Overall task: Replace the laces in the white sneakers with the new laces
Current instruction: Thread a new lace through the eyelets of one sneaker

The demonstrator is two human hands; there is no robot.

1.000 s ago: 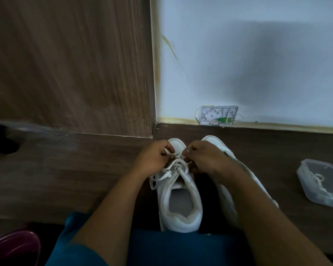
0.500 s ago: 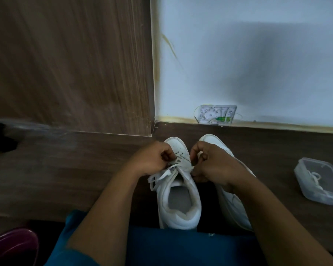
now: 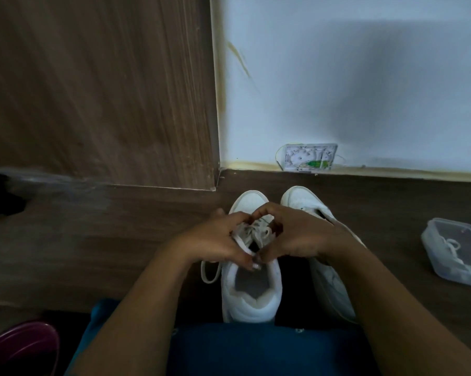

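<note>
Left hand [image 3: 215, 240]: fingers curled, pinching the lace [image 3: 249, 234] above the sneaker's tongue, as I read it
Right hand [image 3: 302, 234]: curled as well, fingertips nipping the same lace, touching the left hand's fingertips
Sneaker [image 3: 252, 297]: upright at the near edge of the wood surface [image 3: 93, 240], toe towards the wall [image 3: 337, 77], heel towards the camera
Lace: partly threaded, and I see one loop hanging off the sneaker's left side
Second sneaker [image 3: 329, 278]: just beside the first on its right, tilted outward, partly hidden under the right wrist
Box [image 3: 445, 270]: clear plastic, near the surface's right edge, well apart from both sneakers
New lace [image 3: 452, 246]: white, coiled inside the box
Plate [image 3: 310, 160]: low on the wall, beyond the toes
</note>
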